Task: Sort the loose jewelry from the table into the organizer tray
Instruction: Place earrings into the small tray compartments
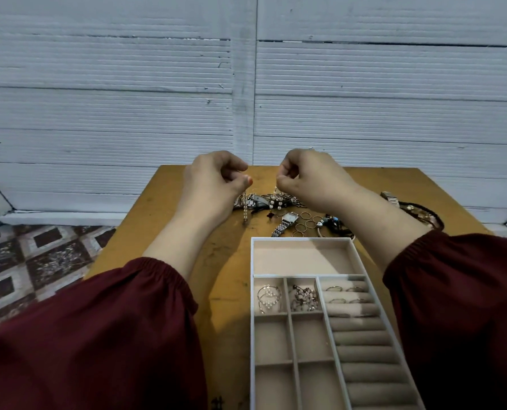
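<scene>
**Both hands raised over the jewelry pile**

I have both hands up above the far part of the table (169, 220), over the heap of loose jewelry (268, 201). My left hand (213, 180) is curled with thumb and forefinger pinched together; a pearl strand (245, 213) hangs just below it, its lower end near the wood. Whether the fingers actually grip that strand I cannot tell, since the contact is too small to read. My right hand (308, 179) is likewise curled with its fingertips closed together above the pile, and something pearly dangles right beneath them; again I cannot tell if it is held.

Nearer to me than the heap lie a silver watch (286, 221) and several thin rings (305, 221), loose on the wood. Another dark cluster of pieces (417, 211) sits to the far right.

The organizer tray (251, 321) rests on the near right of the table. Its wide far compartment holds nothing. In the row behind that, pearl hoops (268, 298) fill the left cell and a tangle of rose-toned pieces (305, 297) the next one. A few rings sit in the ring rolls (361, 338) along the right side.
</scene>
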{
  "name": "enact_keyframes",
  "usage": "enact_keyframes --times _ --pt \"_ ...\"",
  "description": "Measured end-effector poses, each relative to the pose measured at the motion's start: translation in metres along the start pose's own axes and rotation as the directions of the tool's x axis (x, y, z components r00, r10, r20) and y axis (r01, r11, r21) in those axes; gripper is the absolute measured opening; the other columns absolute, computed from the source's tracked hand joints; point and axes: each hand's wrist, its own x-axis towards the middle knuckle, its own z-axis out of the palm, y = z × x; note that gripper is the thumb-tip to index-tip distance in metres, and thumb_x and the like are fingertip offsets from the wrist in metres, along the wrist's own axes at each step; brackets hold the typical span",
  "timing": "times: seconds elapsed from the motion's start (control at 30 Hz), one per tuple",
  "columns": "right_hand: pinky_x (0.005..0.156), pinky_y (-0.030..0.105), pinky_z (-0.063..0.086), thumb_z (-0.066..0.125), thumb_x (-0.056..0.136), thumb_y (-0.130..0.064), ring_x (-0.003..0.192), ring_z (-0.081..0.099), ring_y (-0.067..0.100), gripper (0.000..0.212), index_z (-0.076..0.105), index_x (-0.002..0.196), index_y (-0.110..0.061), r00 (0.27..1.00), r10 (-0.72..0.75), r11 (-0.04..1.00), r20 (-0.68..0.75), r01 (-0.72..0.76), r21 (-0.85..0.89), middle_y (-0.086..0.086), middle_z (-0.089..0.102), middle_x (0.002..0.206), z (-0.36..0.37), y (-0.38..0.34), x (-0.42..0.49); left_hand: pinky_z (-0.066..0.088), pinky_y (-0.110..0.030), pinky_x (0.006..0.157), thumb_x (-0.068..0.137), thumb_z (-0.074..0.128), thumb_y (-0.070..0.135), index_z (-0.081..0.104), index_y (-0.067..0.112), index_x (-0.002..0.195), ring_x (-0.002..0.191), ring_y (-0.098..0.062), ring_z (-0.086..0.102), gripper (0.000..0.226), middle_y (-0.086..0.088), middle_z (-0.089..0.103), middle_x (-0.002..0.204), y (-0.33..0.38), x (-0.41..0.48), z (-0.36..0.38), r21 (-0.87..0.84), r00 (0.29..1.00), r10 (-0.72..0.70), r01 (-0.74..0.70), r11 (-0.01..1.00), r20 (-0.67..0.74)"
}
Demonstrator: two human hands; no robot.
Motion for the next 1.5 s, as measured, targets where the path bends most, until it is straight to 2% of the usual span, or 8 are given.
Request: enact_keyframes --times 0.2,0.33,0.5,0.63,1.0,1.1,1.23,1.5 --pt "0.064 0.03 0.047 0.061 0.081 -0.02 0.069 0.057 0.013 0.003 0.063 0.081 -0.021 0.994 0.045 0.985 -0.097 -0.027 0.172 -0.005 0.065 0.077 -0.014 -0.01 -0.018 0.049 -0.016 0.067 0.08 0.074 0.015 0.069 0.019 0.092 0.069 -0.006 0.063 0.013 0.008 0.065 0.071 0.017 -0.015 -0.008 -0.032 1.0 0.01 -0.01 0.999 -0.01" --pt "0.066 0.03 0.046 0.061 0.081 -0.02 0.067 0.056 0.011 0.002 0.063 0.082 -0.02 0.989 0.036 0.976 -0.142 -0.004 0.218 -0.005 0.065 0.075 -0.026 -0.018 -0.03 0.052 -0.021 0.072 0.081 0.074 0.015 0.069 0.019 0.093 0.071 -0.006 0.063 0.013 0.009 0.064 0.072 0.03 -0.024 -0.014 -0.065 1.0 0.013 -0.015 0.998 -0.019" --pt "0.055 0.02 0.04 0.062 0.082 -0.02 0.057 0.051 0.001 0.005 0.061 0.079 -0.024 0.979 0.037 0.963 -0.2 0.018 0.268 -0.009 0.06 0.068 -0.043 -0.028 -0.048 0.055 -0.027 0.077 0.081 0.074 0.015 0.068 0.021 0.091 0.075 -0.01 0.066 0.012 0.007 0.066 0.075 0.049 -0.038 -0.023 -0.099 0.998 0.046 -0.05 0.994 -0.042" --pt "0.057 0.024 0.04 0.061 0.082 -0.02 0.057 0.051 0.002 0.008 0.06 0.076 -0.025 0.972 0.058 0.953 -0.226 0.013 0.302 -0.009 0.06 0.066 -0.054 -0.035 -0.064 0.056 -0.033 0.08 0.08 0.074 0.017 0.069 0.021 0.091 0.077 -0.012 0.067 0.012 0.005 0.068 0.077 0.063 -0.051 -0.027 -0.125 0.998 0.049 -0.054 0.991 -0.045" --pt "0.058 0.022 0.042 0.062 0.083 -0.019 0.052 0.049 -0.002 0.002 0.064 0.081 -0.019 0.959 0.106 0.919 -0.264 0.006 0.394 -0.012 0.058 0.063 -0.069 -0.038 -0.117 0.051 -0.014 0.064 0.08 0.074 0.01 0.07 0.016 0.09 0.068 -0.003 0.063 0.013 0.0 0.068 0.076 0.078 -0.102 -0.035 -0.293 0.999 0.011 -0.02 0.956 -0.032" --pt "0.057 0.02 0.043 0.063 0.083 -0.019 0.053 0.05 -0.002 0.002 0.064 0.081 -0.02 0.96 0.104 0.917 -0.259 0.008 0.398 -0.011 0.06 0.065 -0.067 -0.038 -0.131 0.052 -0.014 0.067 0.079 0.075 0.009 0.07 0.015 0.091 0.07 -0.003 0.063 0.014 -0.002 0.068 0.077 0.077 -0.117 -0.035 -0.311 1.0 0.001 -0.007 0.95 -0.019" --pt "0.061 0.026 0.045 0.064 0.082 -0.019 0.055 0.051 -0.001 0.002 0.064 0.08 -0.02 0.957 0.115 0.909 -0.266 0.007 0.416 -0.01 0.061 0.067 -0.062 -0.036 -0.144 0.047 -0.008 0.061 0.079 0.074 0.005 0.07 0.014 0.089 0.063 0.004 0.059 0.014 0.001 0.067 0.074 0.076 -0.133 -0.034 -0.321 1.0 0.007 -0.005 0.947 0.005" --pt "0.068 0.035 0.051 0.064 0.081 -0.018 0.065 0.058 0.007 0.003 0.064 0.078 -0.02 0.957 0.134 0.895 -0.258 -0.005 0.446 -0.008 0.063 0.07 -0.052 -0.037 -0.16 0.05 -0.012 0.064 0.078 0.074 0.005 0.069 0.017 0.087 0.066 -0.002 0.058 0.015 -0.003 0.066 0.075 0.061 -0.151 -0.033 -0.345 0.999 -0.047 0.051 0.937 0.02"
